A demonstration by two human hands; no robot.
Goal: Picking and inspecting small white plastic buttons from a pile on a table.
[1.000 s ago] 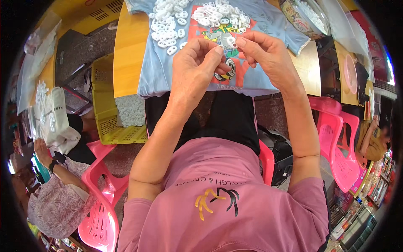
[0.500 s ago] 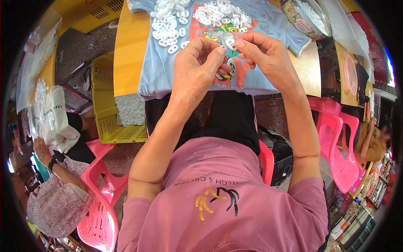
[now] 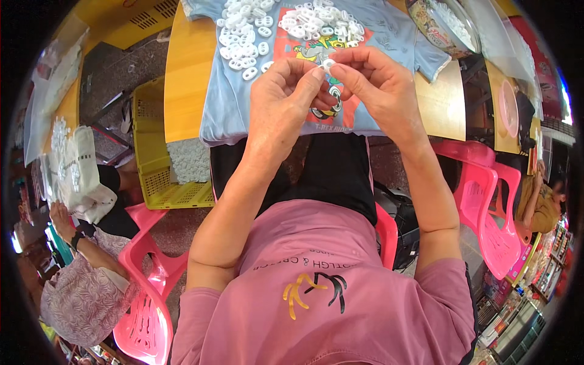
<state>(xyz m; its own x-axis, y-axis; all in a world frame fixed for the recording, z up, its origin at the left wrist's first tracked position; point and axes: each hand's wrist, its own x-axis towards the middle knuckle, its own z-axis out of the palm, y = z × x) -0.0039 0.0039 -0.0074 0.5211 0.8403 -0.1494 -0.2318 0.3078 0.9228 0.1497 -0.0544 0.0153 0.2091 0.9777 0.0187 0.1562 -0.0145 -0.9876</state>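
We look down over our own chest in a pink shirt [image 3: 340,304], seated on a pink plastic chair [image 3: 387,234], with both bare forearms rising from the lower edge toward a yellow wooden table [image 3: 182,91].

Just past the table's near edge, our two hands meet above a light blue T-shirt [image 3: 231,103] spread flat on the tabletop, seemingly as a soft work mat that keeps small parts from rolling off. Our left hand [image 3: 283,100] is curled, thumb and forefinger pressed together at the tips. Our right hand [image 3: 377,88] mirrors it, fingers bent and closed into a pinch. Between the two pinches sits a small white ring-shaped piece [image 3: 329,64], held up off the cloth, close to our eyes, probably so that it can be worked with the fingertips. Whether it is one piece or two fitted together is too small to tell.

Farther along the T-shirt, toward the table's far edge, lie two loose heaps of the same white rings: one to the left [image 3: 243,33], one to the right [image 3: 319,23], within easy reach of the hands.

At the far right corner rests a round patterned tray [image 3: 426,24]. Left of the table, on the floor, stands a yellow plastic crate [image 3: 152,152]. Another person [image 3: 79,292] sits at the lower left, handling a white bag [image 3: 76,176]. Stacked pink chairs [image 3: 486,207] stand to the right.
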